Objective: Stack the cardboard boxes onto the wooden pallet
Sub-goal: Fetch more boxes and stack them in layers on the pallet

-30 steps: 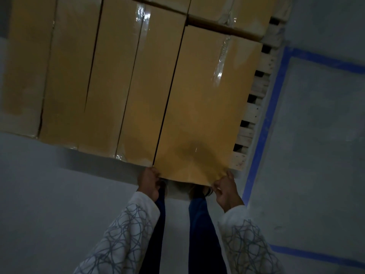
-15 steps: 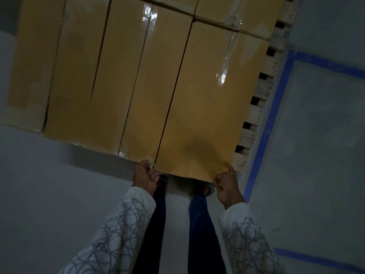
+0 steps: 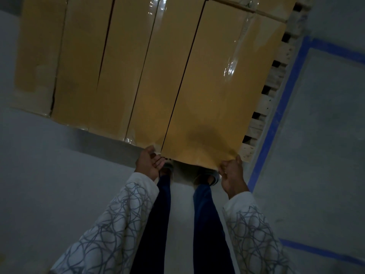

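Note:
Several long tan cardboard boxes lie side by side on a wooden pallet (image 3: pixel 276 80), whose slats show along the right edge. The rightmost cardboard box (image 3: pixel 221 86) is the nearest one to me. My left hand (image 3: pixel 149 164) is at its near left corner, fingers curled against the end. My right hand (image 3: pixel 232 175) pinches its near right corner. The neighbouring box (image 3: pixel 158 76) touches it on the left. Clear tape shines on the box tops.
Grey concrete floor surrounds the pallet. Blue tape lines (image 3: pixel 276 115) run along the pallet's right side and across the lower right. My legs in dark trousers and my shoes (image 3: pixel 205 177) stand right at the box's near end.
The view has shifted slightly, so the boxes sit a little further right and lower in frame. Both hands stay at the near corners of the rightmost box.

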